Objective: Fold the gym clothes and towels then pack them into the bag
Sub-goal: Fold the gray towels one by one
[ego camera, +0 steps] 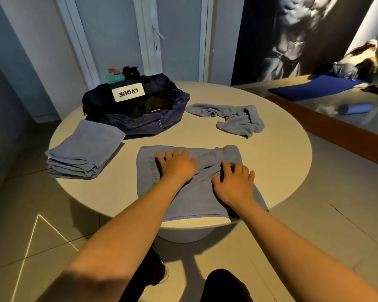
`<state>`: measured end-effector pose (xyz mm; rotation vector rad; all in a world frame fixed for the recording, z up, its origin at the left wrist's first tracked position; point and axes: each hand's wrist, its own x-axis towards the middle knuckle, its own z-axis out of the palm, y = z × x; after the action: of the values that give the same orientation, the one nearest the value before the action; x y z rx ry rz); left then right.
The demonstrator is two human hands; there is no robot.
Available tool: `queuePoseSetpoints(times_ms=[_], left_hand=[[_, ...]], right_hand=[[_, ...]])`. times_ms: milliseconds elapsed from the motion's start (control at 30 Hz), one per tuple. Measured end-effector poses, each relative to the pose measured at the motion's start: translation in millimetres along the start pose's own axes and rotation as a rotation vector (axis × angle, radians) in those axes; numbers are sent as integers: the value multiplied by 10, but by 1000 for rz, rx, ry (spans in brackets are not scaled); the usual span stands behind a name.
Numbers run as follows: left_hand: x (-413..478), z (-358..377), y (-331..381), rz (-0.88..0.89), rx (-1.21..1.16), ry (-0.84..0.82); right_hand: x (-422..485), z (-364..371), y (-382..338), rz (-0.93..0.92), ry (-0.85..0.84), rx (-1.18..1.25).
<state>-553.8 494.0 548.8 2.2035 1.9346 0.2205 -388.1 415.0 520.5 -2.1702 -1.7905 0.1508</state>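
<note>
A grey-blue towel (194, 192) lies half folded on the near side of the round table (282, 153). My left hand (177, 165) rests flat on its upper middle, fingers spread. My right hand (234, 182) presses on the towel just to the right, next to a bunched ridge of cloth. A stack of folded towels (85, 149) sits at the table's left edge. A crumpled grey-blue towel (234, 118) lies at the back right. The dark navy bag (135, 105) stands open at the back left, with dark cloth inside.
A teal bottle (115, 76) and a black item (130, 71) stand behind the bag. A white door (162, 35) is beyond the table. A mirror wall on the right shows a blue mat (312, 88). My dark shoe (155, 269) is on the tiled floor.
</note>
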Motion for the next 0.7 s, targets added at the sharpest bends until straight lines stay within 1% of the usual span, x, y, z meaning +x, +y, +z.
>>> queuePoseSetpoints(times_ms=[33, 100, 133, 200, 267, 367, 400, 433, 467, 500, 567, 600, 633, 700], left_hand=[[27, 26, 51, 65, -84, 13], [75, 73, 127, 155, -200, -56], [86, 97, 140, 161, -216, -79], [104, 111, 119, 143, -268, -2], [130, 56, 54, 62, -438, 121], [211, -129, -202, -187, -795, 328], [230, -182, -319, -246, -842, 378], [245, -216, -429, -266, -811, 396], [231, -231, -517, -266, -737, 378], [208, -224, -578, -248, -663, 340], [178, -168, -615, -153, -599, 267], [172, -144, -610, -107, -596, 232], [189, -113, -609, -67, -593, 201], [204, -34, -615, 17, -555, 164]], right_hand=[[19, -7, -4, -21, 49, -11], [79, -28, -7, -101, 151, 24], [108, -33, -13, -134, 169, 72], [140, -38, -45, -147, 128, 146], [166, 12, -34, -124, 67, 137], [163, 72, -3, -91, 3, 103], [160, 58, -23, -73, -19, 99], [172, 21, -55, -48, -25, 94], [188, -22, -82, -18, -15, 92], [228, -64, -106, 0, 30, 95], [352, -126, -157, -28, 130, 75], [437, -137, -182, -52, 119, 66], [535, -132, -209, -69, 59, 58], [708, -96, -251, -54, -129, 20]])
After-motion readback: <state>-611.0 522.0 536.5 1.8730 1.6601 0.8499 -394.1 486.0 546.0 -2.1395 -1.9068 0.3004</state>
